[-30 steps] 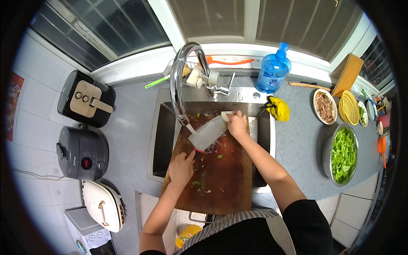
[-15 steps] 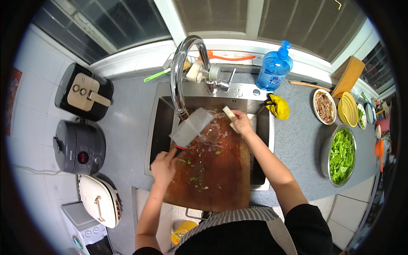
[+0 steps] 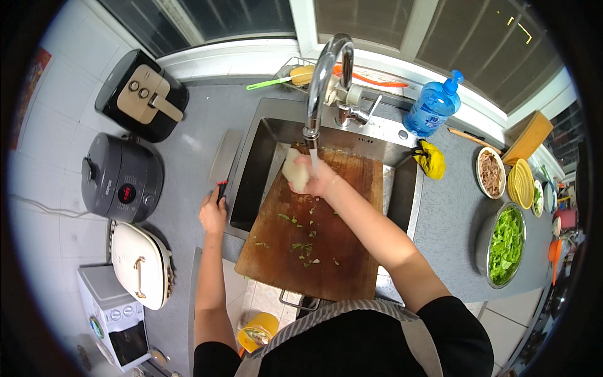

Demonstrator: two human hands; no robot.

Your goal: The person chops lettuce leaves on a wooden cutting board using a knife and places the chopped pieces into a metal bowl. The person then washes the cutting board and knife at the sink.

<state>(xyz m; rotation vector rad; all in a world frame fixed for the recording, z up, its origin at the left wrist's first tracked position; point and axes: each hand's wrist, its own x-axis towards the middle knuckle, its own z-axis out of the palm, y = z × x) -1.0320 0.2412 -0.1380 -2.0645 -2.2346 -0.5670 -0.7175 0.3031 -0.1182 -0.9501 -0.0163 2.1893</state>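
Note:
My left hand [image 3: 213, 213] is closed round the black and red handle of a cleaver [image 3: 225, 157], whose broad blade is over the grey counter just left of the sink [image 3: 251, 188]. Under the stream from the curved tap [image 3: 312, 129], my right hand [image 3: 317, 178] grips a white, flat cloth-like pad [image 3: 294, 171]; its exact kind is unclear. Beneath that hand a brown wooden cutting board [image 3: 301, 245] slants across the sink, its near end jutting past the front edge. Wet green leaf scraps [image 3: 306, 247] lie scattered on the board.
A black air fryer [image 3: 141, 94], a dark pressure cooker [image 3: 122, 179] and a cream lidded pot [image 3: 141, 264] line the left. Rightward are a blue soap bottle [image 3: 433, 105], yellow gloves [image 3: 431, 160], a bowl of meat [image 3: 490, 171] and a steel bowl of lettuce [image 3: 504, 245].
My left hand has carried the cleaver from above the board to the counter on the left. My right hand has moved the white pad leftward under the tap. The view has shifted.

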